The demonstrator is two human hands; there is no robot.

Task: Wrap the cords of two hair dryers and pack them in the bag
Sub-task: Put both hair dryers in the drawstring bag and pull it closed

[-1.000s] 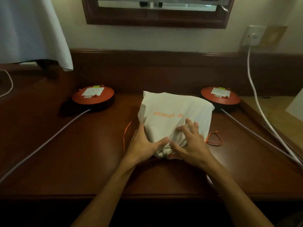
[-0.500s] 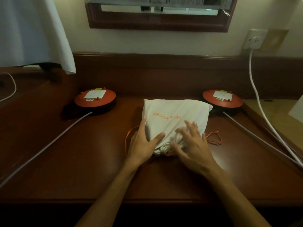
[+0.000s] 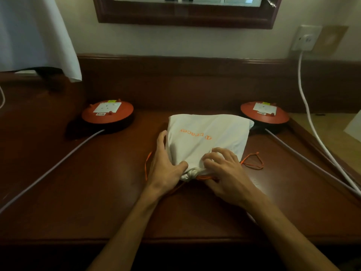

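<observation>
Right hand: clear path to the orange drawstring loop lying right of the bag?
Probably yes. The right hand rests on the bag near its cinched mouth, and the orange drawstring loop lies beside it on bare desk, nothing between.

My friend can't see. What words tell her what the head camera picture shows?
Two hands, the left hand and right hand, rest on a white drawstring bag with its mouth cinched, on a dark wooden desk. An orange-topped disc with a grey cable sits at each back corner.

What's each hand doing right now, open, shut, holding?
Left hand: open, fingers straight along the white drawstring bag, thumb on it.
Right hand: fingers curled on the bag near its cinched neck; a real grip cannot be told.
</observation>
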